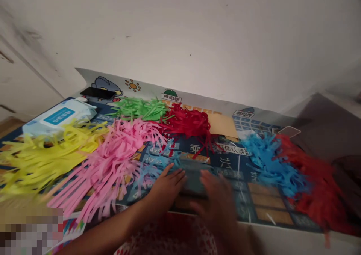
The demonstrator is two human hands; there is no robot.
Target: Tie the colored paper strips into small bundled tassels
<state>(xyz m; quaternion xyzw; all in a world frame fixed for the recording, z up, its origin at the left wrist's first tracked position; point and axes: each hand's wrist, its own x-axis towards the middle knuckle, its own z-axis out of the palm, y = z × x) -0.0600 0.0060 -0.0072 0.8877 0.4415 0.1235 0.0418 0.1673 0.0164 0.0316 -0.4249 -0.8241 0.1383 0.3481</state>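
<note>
My left hand [170,181] lies with fingers stretched out, beside a small bunch of thin blue paper strips [152,170]. Part of that bunch is hidden behind the hand. My right hand [217,195] is over the table's front, blurred by motion, its thumb and fingers apart, with nothing visible in it. Between the two hands is a dark, smeared patch of the printed table mat [225,165]. Left of my left hand, pink strips [113,153] spread over the mat. Red strips [188,121] lie behind the hands.
Yellow strips [47,157] and a wet wipes pack [60,116] lie left, near a black phone [97,93]. Green strips [141,108] and a tan paper sheet [222,126] are at the back. Right are blue strips [273,165] and more red strips [318,180]. A wall stands behind.
</note>
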